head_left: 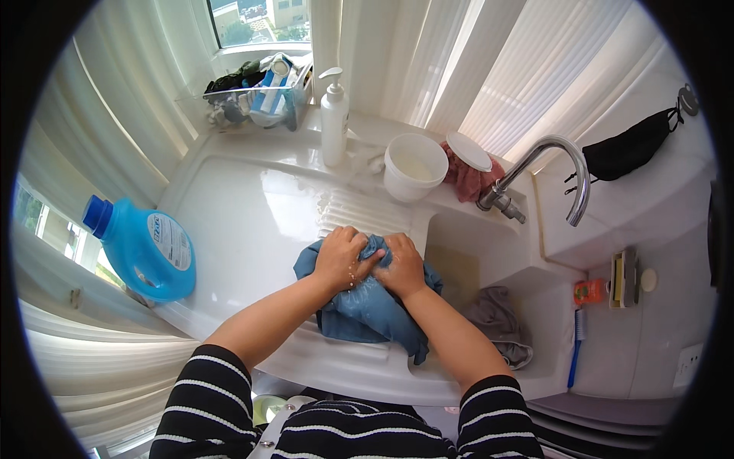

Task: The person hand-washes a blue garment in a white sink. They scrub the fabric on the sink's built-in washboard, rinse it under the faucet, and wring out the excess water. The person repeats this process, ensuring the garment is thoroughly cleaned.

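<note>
The blue cloth (371, 310) lies bunched across the ribbed washboard (344, 210) of the white sink top (252, 222), its right side at the rim of the basin (478, 237) and one lower fold hanging toward the near edge. Smooth surface stretches from the cloth to the left edge, leaving wide room that way; behind it, the ribs leave a shorter stretch.

The cloth looks wet and creased, with whitish suds on its middle and a twisted fold standing up between the hands. The left hand (340, 260) and right hand (401, 264) are close together, fingers curled, both gripping that fold; foam dots the left wrist.

A grey-brown cloth (497, 325) is crumpled in the basin's near part. Beyond the washboard, a white tub (414, 172), a reddish cloth (470, 183) under a white lid (469, 151), and a pump bottle (334, 126) line the far edge. The curved faucet (562, 145) juts over the basin's far right corner. A blue detergent bottle (149, 249) stands by the left edge.
</note>
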The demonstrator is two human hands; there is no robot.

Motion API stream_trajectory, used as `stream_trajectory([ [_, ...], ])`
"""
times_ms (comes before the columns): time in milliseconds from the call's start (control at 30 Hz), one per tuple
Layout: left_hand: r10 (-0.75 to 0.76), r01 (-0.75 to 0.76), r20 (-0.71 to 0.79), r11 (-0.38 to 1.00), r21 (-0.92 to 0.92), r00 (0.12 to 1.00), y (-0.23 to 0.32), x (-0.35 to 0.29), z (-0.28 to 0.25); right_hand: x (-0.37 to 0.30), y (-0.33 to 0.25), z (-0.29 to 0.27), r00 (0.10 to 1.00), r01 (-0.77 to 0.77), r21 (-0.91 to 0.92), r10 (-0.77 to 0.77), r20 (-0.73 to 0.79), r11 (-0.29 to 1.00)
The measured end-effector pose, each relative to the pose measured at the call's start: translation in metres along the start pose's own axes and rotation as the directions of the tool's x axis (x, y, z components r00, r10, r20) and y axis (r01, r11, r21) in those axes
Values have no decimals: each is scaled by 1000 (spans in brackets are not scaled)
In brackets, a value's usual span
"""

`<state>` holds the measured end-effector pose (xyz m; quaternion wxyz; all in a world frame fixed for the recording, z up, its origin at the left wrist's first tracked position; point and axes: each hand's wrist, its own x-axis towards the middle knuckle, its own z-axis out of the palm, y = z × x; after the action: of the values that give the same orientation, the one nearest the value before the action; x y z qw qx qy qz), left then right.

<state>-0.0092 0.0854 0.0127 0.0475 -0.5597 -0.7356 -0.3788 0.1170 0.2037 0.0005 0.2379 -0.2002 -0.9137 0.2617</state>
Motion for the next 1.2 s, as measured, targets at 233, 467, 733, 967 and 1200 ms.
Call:
stream_trajectory([
  [233, 312, -294, 28, 920, -259, 950, 12, -17, -65, -32, -48, -62, 965, 225, 165, -243, 98, 960],
  [467, -59, 54, 77, 996, 69, 995, -37, 25, 7, 22, -9, -3, 997, 72, 109, -67, -51, 991],
  [733, 30, -33, 209, 999, 10, 977, 20, -56, -50, -71, -37, -23, 966, 126, 21, -128, 224, 992],
  [967, -164, 186, -90, 917, 354, 982, -55, 20, -4, 52, -17, 17, 994, 38, -30, -35, 106, 999],
  [1200, 273, -275, 66, 961, 10, 960, 34, -63, -58, -65, -50, -38, 882, 452, 60, -456, 124, 890],
])
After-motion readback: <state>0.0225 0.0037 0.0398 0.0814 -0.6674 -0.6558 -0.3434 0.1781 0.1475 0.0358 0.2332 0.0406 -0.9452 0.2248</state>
